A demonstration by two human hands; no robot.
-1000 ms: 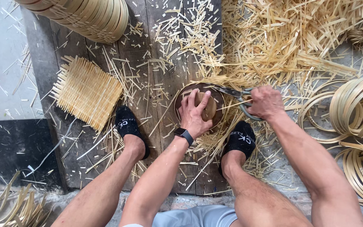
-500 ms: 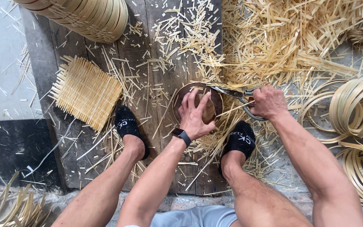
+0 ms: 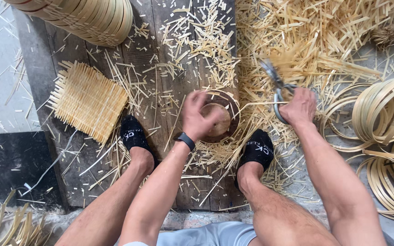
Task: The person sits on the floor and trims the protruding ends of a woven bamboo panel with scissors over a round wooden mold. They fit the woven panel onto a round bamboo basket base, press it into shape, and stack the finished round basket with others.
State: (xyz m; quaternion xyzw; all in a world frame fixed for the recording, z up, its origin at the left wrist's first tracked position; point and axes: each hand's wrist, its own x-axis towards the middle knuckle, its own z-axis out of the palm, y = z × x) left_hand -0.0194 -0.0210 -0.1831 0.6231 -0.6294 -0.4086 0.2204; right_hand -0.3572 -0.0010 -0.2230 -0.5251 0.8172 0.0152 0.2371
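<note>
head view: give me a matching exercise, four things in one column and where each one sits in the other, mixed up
Things:
1. woven bamboo mat
2. scissors
3. small round basket
4. bamboo hoops

Places:
A. under the left hand, between the feet
B. on the planks, left of the left foot
C. in the right hand, over the cuttings
D. on the floor at the far right

Pairs: 1-B, 2-C, 3-A, 4-D
</note>
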